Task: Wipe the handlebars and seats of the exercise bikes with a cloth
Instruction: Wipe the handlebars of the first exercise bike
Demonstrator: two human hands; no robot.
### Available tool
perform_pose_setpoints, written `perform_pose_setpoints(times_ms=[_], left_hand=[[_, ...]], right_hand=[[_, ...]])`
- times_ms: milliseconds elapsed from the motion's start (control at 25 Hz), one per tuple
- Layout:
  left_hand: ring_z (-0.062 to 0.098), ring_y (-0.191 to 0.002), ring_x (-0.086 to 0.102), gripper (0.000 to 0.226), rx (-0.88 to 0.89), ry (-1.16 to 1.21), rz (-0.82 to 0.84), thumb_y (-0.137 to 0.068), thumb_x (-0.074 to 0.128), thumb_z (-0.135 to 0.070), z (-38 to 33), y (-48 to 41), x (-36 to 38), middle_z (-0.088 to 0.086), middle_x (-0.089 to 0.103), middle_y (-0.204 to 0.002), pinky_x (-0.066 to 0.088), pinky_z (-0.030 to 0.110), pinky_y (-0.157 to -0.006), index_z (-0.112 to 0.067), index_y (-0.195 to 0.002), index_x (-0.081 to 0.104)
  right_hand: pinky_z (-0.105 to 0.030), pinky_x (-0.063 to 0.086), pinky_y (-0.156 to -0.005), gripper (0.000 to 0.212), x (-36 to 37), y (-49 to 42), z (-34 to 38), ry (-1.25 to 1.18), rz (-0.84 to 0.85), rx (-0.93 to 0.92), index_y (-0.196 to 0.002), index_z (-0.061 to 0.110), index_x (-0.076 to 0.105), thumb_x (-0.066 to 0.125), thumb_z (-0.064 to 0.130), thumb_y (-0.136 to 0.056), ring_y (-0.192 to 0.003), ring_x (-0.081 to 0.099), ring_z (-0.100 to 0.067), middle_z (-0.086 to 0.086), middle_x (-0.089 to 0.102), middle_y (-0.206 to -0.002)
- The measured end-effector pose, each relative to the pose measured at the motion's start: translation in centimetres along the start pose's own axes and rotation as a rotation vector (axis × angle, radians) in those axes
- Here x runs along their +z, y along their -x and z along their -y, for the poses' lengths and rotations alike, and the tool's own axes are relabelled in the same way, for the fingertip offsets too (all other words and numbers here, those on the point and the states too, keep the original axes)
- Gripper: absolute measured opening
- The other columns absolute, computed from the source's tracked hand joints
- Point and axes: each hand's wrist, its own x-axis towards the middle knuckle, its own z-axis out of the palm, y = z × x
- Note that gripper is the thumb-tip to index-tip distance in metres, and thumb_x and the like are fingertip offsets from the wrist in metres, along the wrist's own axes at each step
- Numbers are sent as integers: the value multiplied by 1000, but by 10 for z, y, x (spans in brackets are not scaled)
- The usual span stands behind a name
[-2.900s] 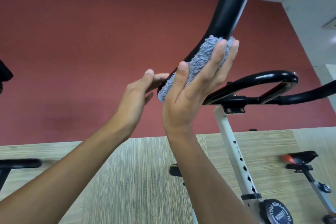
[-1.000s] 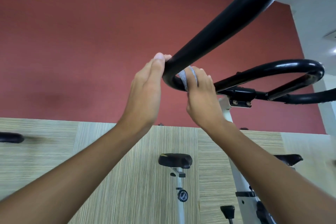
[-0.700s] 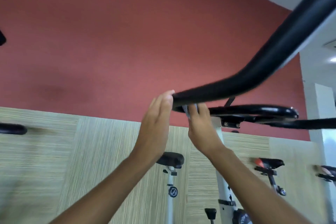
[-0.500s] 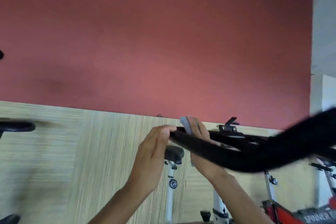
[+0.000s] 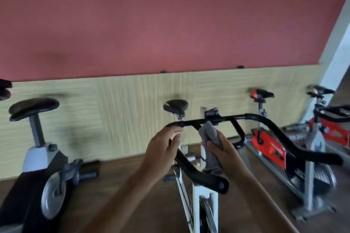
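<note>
Black handlebars (image 5: pixel 206 178) reach toward me beneath both hands. The left hand (image 5: pixel 161 149) curls its fingers around the bar's left bend. Just to its right, the right hand (image 5: pixel 225 151) grips a bunched grey cloth (image 5: pixel 209 136), whose top is up against the crossbar. Beyond the knuckles stands a black seat (image 5: pixel 176 106). Farther right of the hands is a red bike (image 5: pixel 269 147), with the wood-panelled wall (image 5: pixel 123 109) behind.
</note>
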Motion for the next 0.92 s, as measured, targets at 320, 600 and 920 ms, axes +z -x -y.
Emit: perform_pose_setpoints(times_ms=[320, 600, 920], left_hand=[[4, -123, 52, 35, 76, -27, 279, -100, 54, -26, -140, 80, 53, -5, 60, -132, 36, 14, -103, -19, -134, 59], [4, -123, 54, 36, 71, -8, 385, -98, 59, -24, -229, 143, 159, -5, 61, -135, 30, 1, -97, -21, -134, 59], [-8, -118, 53, 33, -156, 30, 209, -97, 60, -26, -291, 150, 263, -15, 64, -127, 40, 16, -104, -25, -130, 62]], right_hand=[[-14, 48, -75, 38, -95, 164, 40, 19, -118, 148, -125, 23, 56, 53, -3, -98, -85, 63, 3, 0, 67, -107], [-27, 47, -94, 46, -223, 260, 12, 7, -217, 168, -137, 23, 54, 54, -2, -98, -108, 62, -7, 5, 67, -120], [-19, 45, -92, 51, -357, 271, -25, 50, -134, 176, -137, 30, 52, 53, -2, -97, -111, 61, -2, 9, 66, -123]])
